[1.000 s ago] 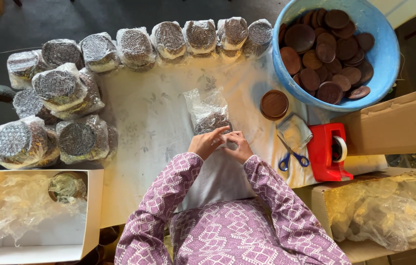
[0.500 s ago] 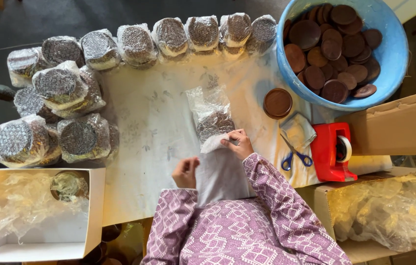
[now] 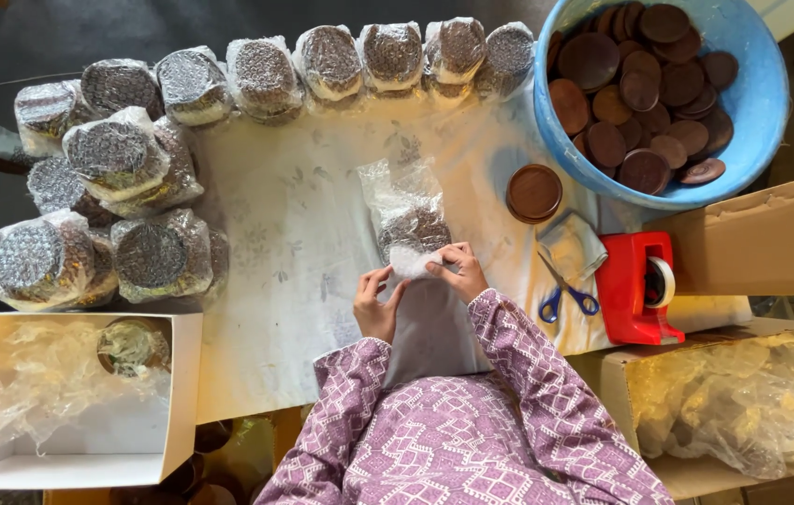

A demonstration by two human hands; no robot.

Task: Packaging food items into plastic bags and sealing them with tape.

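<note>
- We have both hands on a clear plastic bag (image 3: 408,217) that lies on the white cloth (image 3: 294,234) in the middle of the table, straight ahead of our chest.
- Our right hand (image 3: 460,271) pinches the near end of the bag between thumb and fingertips, right at its edge; the grip is narrow and closed on the plastic.
- Our left hand (image 3: 377,304) sits just beside it, thumb and fingers half curled toward the same edge. We cannot tell for sure whether it grips the plastic or only touches it.
- The bag holds a dark, flat, round stack near our hands, and its far half is crumpled, loose film.
- Its long axis runs away from us, roughly from our hands toward the row of wrapped bundles (image 3: 327,61) at the far edge, leaning a little to the left. The filled end points at us, the loose end points away.
- We judge the step in hand to be working the near end of the bag: folding or gathering it around the stack.
- As we see it, the next move calls for both hands to keep the film taut and the stack flat, so the discs do not slide out of line.
- Within reach on the right lie the blue-handled scissors (image 3: 567,295) and the red tape dispenser (image 3: 635,290); one brown disc (image 3: 534,193) lies near the blue tub (image 3: 764,112) of more discs.
</note>
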